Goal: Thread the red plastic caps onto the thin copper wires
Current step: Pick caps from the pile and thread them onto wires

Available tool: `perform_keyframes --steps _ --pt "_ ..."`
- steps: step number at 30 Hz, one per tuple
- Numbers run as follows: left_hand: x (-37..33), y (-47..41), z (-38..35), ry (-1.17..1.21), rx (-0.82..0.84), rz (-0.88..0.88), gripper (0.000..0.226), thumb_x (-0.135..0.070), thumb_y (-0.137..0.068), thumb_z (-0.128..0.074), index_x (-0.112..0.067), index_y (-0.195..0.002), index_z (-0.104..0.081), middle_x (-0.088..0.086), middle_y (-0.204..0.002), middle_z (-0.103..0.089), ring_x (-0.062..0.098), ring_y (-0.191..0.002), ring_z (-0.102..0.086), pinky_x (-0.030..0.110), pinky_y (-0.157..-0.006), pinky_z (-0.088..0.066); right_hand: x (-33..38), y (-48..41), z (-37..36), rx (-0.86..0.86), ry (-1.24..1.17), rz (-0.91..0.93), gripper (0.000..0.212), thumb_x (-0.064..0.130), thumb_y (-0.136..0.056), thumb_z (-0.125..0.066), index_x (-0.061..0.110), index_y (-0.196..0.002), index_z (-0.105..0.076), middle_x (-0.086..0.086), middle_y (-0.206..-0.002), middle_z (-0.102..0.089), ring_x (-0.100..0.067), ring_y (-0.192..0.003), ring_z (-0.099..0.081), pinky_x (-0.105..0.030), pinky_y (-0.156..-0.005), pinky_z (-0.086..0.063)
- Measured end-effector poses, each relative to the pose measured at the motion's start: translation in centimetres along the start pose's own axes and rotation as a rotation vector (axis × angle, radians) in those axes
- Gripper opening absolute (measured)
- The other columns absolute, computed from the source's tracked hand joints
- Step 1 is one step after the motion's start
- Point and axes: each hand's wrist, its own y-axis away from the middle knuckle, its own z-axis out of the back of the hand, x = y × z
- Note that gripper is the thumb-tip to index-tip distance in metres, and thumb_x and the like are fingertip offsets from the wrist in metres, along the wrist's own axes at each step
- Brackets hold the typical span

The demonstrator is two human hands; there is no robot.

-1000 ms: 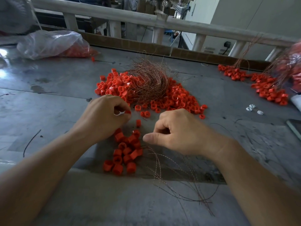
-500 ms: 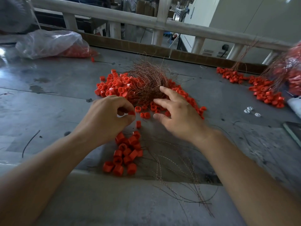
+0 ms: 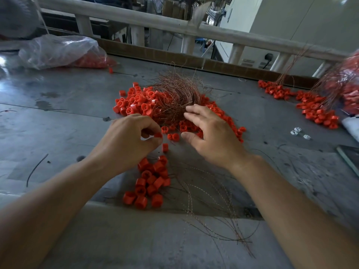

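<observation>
Head view: left hand [image 3: 128, 140] pinches red cap [image 3: 158, 135], mostly hidden.

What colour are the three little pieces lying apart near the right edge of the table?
The three little pieces are white, best seen in the head view.

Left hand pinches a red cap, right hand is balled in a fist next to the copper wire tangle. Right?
Not quite. The head view shows the right hand open, fingers spread, reaching to the near edge of the copper wire tangle and holding nothing. The left hand does pinch a red cap.
</observation>
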Motion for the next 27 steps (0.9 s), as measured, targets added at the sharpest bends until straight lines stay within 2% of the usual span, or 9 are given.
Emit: perform_keyframes --steps 3,5,9,12,14,17,20,24,27 --pt "0.0 0.0 -0.1 -0.013 0.001 -0.010 0.018 -0.018 -0.076 -0.071 -0.034 -0.076 -0.061 -0.020 -0.077 -0.055 -0.019 -0.073 -0.047 -0.001 -0.063 -0.034 0.2 -0.1 -0.4 0.066 -0.047 0.042 0.062 0.026 -0.087 -0.060 0.013 -0.141 -0.031 0.004 -0.152 -0.018 0.003 -0.133 -0.009 0.006 -0.092 0.006" --pt "0.0 0.0 -0.1 -0.018 0.004 -0.017 0.019 -0.018 -0.076 -0.071 -0.034 -0.076 -0.060 -0.020 -0.077 -0.055 -0.018 -0.073 -0.047 -0.002 -0.063 -0.034 0.3 -0.1 -0.6 0.094 -0.073 0.046 0.065 0.027 -0.087 -0.059 0.013 -0.142 -0.026 0.004 -0.152 -0.019 0.009 -0.127 -0.005 0.006 -0.093 0.006" --pt "0.1 0.0 -0.1 -0.011 0.006 -0.011 0.017 -0.017 -0.076 -0.071 -0.032 -0.078 -0.061 -0.020 -0.077 -0.054 -0.016 -0.072 -0.048 -0.002 -0.063 -0.034 0.6 0.0 -0.3 -0.080 -0.148 0.024 0.045 0.018 -0.087 -0.061 0.006 -0.129 -0.049 -0.004 -0.137 -0.047 -0.007 -0.128 -0.035 -0.004 -0.101 -0.014" --pt "0.1 0.0 0.0 0.007 -0.005 -0.009 0.013 -0.016 -0.076 -0.071 -0.026 -0.082 -0.066 -0.021 -0.075 -0.055 -0.021 -0.071 -0.047 -0.004 -0.063 -0.034 0.9 0.1 0.2 -0.304 -0.225 0.037 0.020 0.005 -0.081 -0.064 0.001 -0.101 -0.066 -0.006 -0.102 -0.064 -0.008 -0.096 -0.054 -0.005 -0.088 -0.034" --pt "0.0 0.0 0.0 0.036 -0.023 -0.010 0.015 -0.014 -0.076 -0.071 -0.027 -0.081 -0.065 -0.022 -0.072 -0.055 -0.024 -0.068 -0.047 -0.006 -0.062 -0.033 1.0 0.1 0.4 -0.402 -0.290 0.027 0.009 0.002 -0.080 -0.063 0.002 -0.089 -0.066 -0.002 -0.089 -0.062 -0.010 -0.084 -0.058 -0.012 -0.080 -0.045" --pt "-0.1 0.1 0.1 0.063 -0.039 -0.012 0.020 -0.014 -0.077 -0.071 -0.032 -0.078 -0.062 -0.023 -0.071 -0.057 -0.023 -0.068 -0.050 -0.006 -0.062 -0.033 0.9 0.1 0.8 -0.470 -0.417 -0.011 0.005 0.002 -0.082 -0.062 0.004 -0.085 -0.063 -0.009 -0.086 -0.065 -0.019 -0.082 -0.062 -0.031 -0.077 -0.053" --pt "-0.2 0.1 0.2 0.080 -0.062 -0.036 0.022 -0.013 -0.076 -0.070 -0.033 -0.077 -0.061 -0.023 -0.073 -0.058 -0.020 -0.071 -0.052 -0.004 -0.063 -0.035 1.1 0.2 1.5 -0.538 -0.546 0.012 0.008 0.003 -0.082 -0.060 0.011 -0.083 -0.059 -0.011 -0.084 -0.065 -0.022 -0.081 -0.063 -0.031 -0.074 -0.052" --pt "-0.8 0.4 0.6 0.193 -0.089 -0.210 0.023 -0.019 -0.075 -0.070 -0.039 -0.081 -0.059 -0.018 -0.099 -0.057 -0.002 -0.081 -0.056 0.008 -0.072 -0.045 1.8 0.6 2.2 -0.510 -0.660 0.063 0.019 0.003 -0.082 -0.056 0.022 -0.081 -0.053 -0.005 -0.082 -0.063 -0.018 -0.080 -0.063 -0.024 -0.073 -0.048" --pt "-1.3 0.8 0.6 0.218 -0.014 -0.386 0.019 -0.029 -0.076 -0.071 -0.040 -0.085 -0.059 -0.019 -0.119 -0.048 -0.009 -0.083 -0.056 0.006 -0.070 -0.046 2.8 1.1 2.1 -0.412 -0.680 0.131 0.015 0.003 -0.082 -0.056 0.018 -0.081 -0.054 -0.011 -0.081 -0.061 -0.024 -0.080 -0.062 -0.023 -0.071 -0.047"
